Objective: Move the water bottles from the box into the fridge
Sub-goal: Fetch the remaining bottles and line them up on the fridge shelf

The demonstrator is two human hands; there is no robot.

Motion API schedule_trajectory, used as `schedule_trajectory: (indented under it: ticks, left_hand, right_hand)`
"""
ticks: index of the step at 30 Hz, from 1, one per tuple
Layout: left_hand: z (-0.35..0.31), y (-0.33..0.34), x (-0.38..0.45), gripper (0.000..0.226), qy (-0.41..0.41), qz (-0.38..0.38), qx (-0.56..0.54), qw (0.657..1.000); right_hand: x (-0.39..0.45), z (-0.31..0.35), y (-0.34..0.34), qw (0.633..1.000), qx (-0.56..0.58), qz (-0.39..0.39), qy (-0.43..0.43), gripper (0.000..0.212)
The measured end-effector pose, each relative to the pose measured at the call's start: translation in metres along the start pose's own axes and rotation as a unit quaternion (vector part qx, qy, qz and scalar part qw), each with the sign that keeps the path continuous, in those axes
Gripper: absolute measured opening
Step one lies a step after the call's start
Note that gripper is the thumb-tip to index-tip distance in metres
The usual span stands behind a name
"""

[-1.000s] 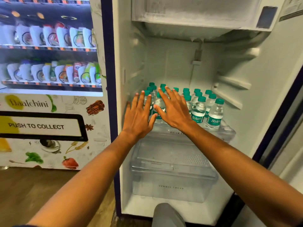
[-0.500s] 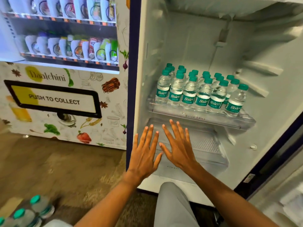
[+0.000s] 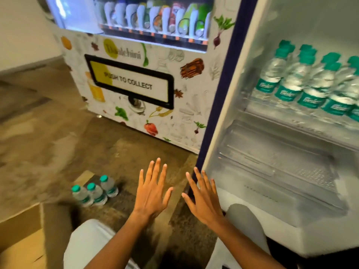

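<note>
Both hands are empty, fingers spread flat, palms down: the left hand (image 3: 152,193) over bare floor (image 3: 48,133), the right hand (image 3: 204,197) beside it, in front of the dark lower left edge of the open fridge (image 3: 223,117). Open floor lies between the hands and the vending machine (image 3: 136,74), which stands just left of the fridge. A row of water bottles (image 3: 310,82) with green caps stands upright on the clear fridge shelf (image 3: 291,121); below it the transparent drawer (image 3: 281,167) holds nothing visible. Three more bottles (image 3: 95,191) stand together on the floor, left of the left hand, on what appears to be flattened cardboard. A cardboard box edge (image 3: 19,226) shows at lower left; its contents cannot be seen. The bottle labels are teal with white script, blurred and unreadable. The vending machine panel reads "PUSH TO COLLECT"; the brand above it is smeared.
</note>
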State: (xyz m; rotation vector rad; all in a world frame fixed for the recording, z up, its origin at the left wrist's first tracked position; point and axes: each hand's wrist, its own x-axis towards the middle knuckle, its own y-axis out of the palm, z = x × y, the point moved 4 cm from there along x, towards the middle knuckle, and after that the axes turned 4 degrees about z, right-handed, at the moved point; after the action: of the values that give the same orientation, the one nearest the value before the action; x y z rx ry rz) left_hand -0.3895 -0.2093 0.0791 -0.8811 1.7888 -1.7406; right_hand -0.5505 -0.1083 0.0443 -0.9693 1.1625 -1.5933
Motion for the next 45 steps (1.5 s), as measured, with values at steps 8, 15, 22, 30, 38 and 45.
schedule_trajectory:
  ticks: [8,15,22,30,38,45]
  left_hand:
    - [0.114,0.035,-0.049,0.077,-0.188,0.151,0.015,0.97]
    - [0.208,0.024,-0.044,0.077,-0.257,0.206,0.039,0.943]
    - [0.26,0.047,-0.046,0.06,-0.253,0.26,-0.016,0.932]
    - [0.272,0.081,-0.036,0.069,-0.251,0.221,-0.045,0.941]
    - [0.294,0.099,-0.005,0.027,-0.259,0.216,-0.037,0.941]
    - [0.305,0.116,0.014,0.013,-0.281,0.165,-0.052,0.944]
  right_hand:
    - [0.029,0.093,0.069,0.989,0.018,0.114,-0.095,0.069]
    - [0.058,0.162,0.101,0.972,0.027,0.173,-0.156,0.069]
    - [0.091,0.198,0.112,0.965,0.009,0.186,-0.184,0.067]
    - [0.126,0.225,0.128,0.96,-0.011,0.212,-0.183,0.071]
    - [0.154,0.243,0.155,0.955,-0.014,0.226,-0.19,0.074]
    - [0.182,0.256,0.181,0.949,-0.023,0.244,-0.199,0.079]
